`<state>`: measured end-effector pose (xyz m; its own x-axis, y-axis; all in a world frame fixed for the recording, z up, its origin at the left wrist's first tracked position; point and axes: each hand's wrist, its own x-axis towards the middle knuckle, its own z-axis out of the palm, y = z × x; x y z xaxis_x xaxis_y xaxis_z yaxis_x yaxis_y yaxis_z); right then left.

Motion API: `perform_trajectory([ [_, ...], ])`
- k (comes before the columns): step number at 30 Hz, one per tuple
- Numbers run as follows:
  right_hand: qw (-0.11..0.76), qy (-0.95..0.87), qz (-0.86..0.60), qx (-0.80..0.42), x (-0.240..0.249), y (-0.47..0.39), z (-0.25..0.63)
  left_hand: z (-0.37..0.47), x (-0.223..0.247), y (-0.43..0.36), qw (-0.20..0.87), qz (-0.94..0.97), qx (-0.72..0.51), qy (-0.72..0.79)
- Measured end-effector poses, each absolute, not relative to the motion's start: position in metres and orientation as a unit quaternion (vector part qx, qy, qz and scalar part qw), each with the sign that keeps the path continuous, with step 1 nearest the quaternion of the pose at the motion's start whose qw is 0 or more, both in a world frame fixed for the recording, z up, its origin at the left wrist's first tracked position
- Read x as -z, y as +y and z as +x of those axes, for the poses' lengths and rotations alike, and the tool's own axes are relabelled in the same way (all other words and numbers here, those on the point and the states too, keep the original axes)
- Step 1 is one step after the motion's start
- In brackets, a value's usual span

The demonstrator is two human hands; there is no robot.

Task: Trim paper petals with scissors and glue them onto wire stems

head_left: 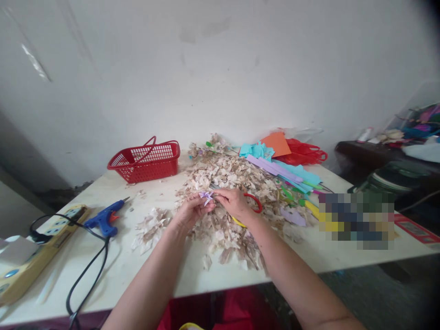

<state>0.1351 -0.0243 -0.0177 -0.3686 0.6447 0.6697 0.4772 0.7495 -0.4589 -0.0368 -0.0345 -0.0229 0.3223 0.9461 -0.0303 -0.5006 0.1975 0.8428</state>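
A small purple paper flower [206, 197] is held between my hands, over a broad heap of pale, brownish petal-like scraps [227, 174]. My left hand [192, 210] is closed round it from the left, fingertips at its edge. From the right, my right hand [233, 201] pinches at the flower's side; what lies between its fingertips is too small to make out. Beneath and beside my right hand lie scissors with a red handle loop [253, 203] and a yellow one, partly hidden by my wrist.
A red basket [151, 172] stands at the back left. The blue glue gun [106, 220] and its black cord lie left, beside a power strip [51, 250]. Purple strips [268, 166], blue paper [302, 174], an orange sheet [277, 144] and a red bag [304, 152] lie back right.
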Motion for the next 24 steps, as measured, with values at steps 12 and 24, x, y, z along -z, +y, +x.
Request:
perform_trajectory([
  [12, 0.548, -0.726, -0.34, -0.239, 0.008, -0.029, 0.131, -0.038, 0.018, -0.041, 0.709, 0.427, -0.522, 0.206],
  [24, 0.559, -0.63, -0.386, -0.376, 0.013, -0.032, 0.116, -0.019, 0.024, -0.037, 0.502, 0.486, -0.628, 0.343],
])
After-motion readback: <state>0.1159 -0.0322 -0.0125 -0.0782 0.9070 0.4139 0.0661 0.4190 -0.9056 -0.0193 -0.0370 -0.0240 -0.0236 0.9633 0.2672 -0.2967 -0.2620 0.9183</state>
